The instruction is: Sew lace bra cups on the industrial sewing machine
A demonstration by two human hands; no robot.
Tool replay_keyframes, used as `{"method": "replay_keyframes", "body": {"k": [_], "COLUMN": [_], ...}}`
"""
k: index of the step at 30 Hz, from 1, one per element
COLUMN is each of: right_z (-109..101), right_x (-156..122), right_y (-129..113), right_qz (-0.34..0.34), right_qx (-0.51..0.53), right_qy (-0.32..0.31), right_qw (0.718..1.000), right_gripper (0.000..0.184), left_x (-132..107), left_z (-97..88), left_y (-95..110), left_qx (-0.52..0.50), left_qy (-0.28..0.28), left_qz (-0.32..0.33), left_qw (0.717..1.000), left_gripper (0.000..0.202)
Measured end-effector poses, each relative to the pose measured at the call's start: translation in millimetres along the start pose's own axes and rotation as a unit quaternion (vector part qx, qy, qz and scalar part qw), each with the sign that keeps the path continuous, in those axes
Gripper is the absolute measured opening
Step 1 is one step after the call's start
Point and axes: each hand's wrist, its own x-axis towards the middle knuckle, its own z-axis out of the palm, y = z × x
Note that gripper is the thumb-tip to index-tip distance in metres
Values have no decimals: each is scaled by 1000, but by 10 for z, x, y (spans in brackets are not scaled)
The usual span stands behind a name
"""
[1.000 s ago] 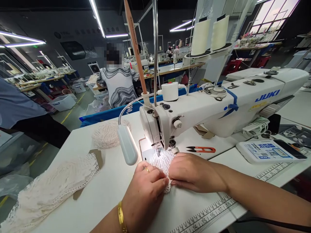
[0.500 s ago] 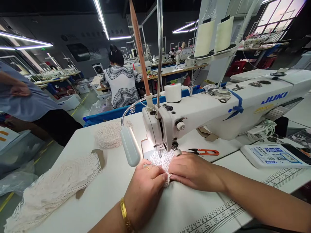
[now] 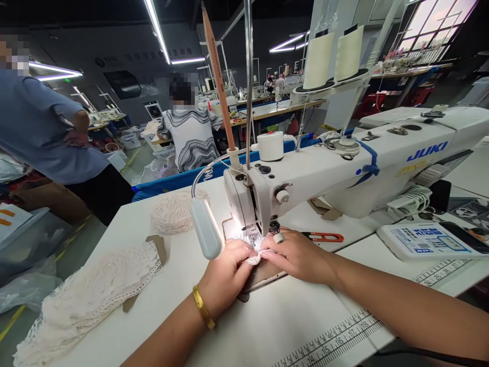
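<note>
A piece of white lace fabric (image 3: 253, 259) lies under the presser foot of a white sewing machine (image 3: 305, 171), its front edge bunched between my hands. My left hand (image 3: 225, 270) pinches that edge from the left, thumb and fingers closed on it. From the right, my right hand (image 3: 300, 255) grips the same lace close to the needle area, partly below the machine head. The fingertips of both hands nearly meet. A lit grey lamp (image 3: 207, 229) shines on the spot just left of the needle.
Lace pieces (image 3: 91, 295) are piled at the left of the table, with another lace bundle (image 3: 173, 211) behind. Orange thread snips (image 3: 324, 237) lie right of the machine head, near a white box (image 3: 416, 242). A person in blue (image 3: 49, 127) stands at left; another person (image 3: 191, 130) sits ahead.
Both hands have moved forward toward the needle with the lace, and less of it shows in front of the foot. The standing person has shifted further into view.
</note>
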Motion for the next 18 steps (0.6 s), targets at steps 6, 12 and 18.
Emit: {"method": "replay_keyframes", "body": {"k": [6,12,18], "right_z": [-41,-125,-157], "right_x": [14,-111,-136], "right_y": [-23,-98,-139], "right_qz": [66,-51,-51], "right_qx": [62,-53,-101], "right_qy": [2,-95,-104], "right_qw": [996,993,988], "right_gripper": [22,23,19], "left_x": [19,-193,-218], "left_z": [-106,-32,-15], "left_y": [6,148,242], "left_qx": [-75,88,138], "left_qy": [-45,7,24], "left_qz": [-51,79,119], "left_qw": [995,993,983], "left_gripper": [33,27,28]}}
